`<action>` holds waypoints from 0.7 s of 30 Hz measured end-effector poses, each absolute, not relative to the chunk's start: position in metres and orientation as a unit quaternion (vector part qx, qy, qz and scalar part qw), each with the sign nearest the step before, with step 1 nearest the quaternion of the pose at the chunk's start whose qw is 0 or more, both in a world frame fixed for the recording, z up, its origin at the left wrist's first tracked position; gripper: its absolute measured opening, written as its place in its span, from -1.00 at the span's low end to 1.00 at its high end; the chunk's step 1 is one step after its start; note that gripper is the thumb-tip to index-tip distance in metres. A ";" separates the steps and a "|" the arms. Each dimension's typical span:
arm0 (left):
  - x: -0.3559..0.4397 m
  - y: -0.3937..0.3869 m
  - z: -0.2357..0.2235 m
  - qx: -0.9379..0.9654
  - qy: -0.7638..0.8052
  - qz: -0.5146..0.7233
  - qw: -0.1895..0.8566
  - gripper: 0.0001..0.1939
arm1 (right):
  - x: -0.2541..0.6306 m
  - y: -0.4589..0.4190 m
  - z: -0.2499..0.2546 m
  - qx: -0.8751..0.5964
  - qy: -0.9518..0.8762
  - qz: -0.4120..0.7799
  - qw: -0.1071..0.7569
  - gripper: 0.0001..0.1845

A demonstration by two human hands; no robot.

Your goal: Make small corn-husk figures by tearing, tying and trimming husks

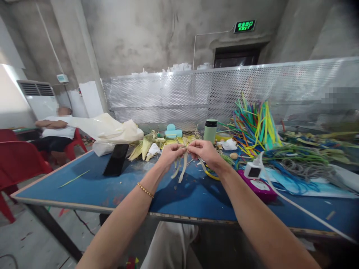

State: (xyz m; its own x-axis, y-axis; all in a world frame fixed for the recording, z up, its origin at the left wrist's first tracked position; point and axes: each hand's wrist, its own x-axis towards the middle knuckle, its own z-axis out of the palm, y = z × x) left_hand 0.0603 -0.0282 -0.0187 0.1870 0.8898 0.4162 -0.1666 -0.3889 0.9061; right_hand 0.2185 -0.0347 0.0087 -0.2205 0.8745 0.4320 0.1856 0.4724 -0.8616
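Above the blue table [92,186], my left hand [171,155] and my right hand [204,151] meet in front of me, fingertips close together. Both are closed in a pinch on pale, dry husk strips [183,168], whose ends hang down below the fingers. One more strip curves down under my right hand. Exactly how the strips cross between my fingertips is too small to make out. Just behind my hands lies a heap of dry corn husks [146,146], and a green tumbler with a black lid [210,130] stands upright behind my right hand.
A black phone [116,160] and a white plastic bag [112,129] lie to the left. On the right are a bundle of coloured strips [260,129], a purple box [262,190] with a white charger [253,169] and cable, and grey cord coils [300,166]. A person [57,129] sits far left.
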 end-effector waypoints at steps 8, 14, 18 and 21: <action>0.056 -0.028 -0.015 0.610 0.282 0.563 0.481 -0.71 | 0.223 -0.031 0.009 -0.376 -0.779 0.184 0.467 -0.79; 0.051 -0.033 -0.011 0.612 0.265 0.516 0.537 -0.73 | 0.226 -0.030 0.012 -0.341 -0.817 0.032 0.464 -0.86; 0.052 -0.033 -0.012 0.590 0.257 0.509 0.572 -0.79 | 0.225 -0.029 0.011 -0.353 -0.824 0.038 0.440 -0.83; 0.053 -0.028 -0.016 0.560 0.272 0.524 0.581 -0.80 | 0.226 -0.027 0.009 -0.367 -0.820 -0.014 0.438 -0.85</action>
State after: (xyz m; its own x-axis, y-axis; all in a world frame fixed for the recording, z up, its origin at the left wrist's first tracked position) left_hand 0.0531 -0.0280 -0.0156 0.3018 0.9141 0.2708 -0.3047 -0.1767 0.9359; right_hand 0.2259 -0.0269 0.0089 -0.3463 0.5904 0.7290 0.6153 0.7296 -0.2985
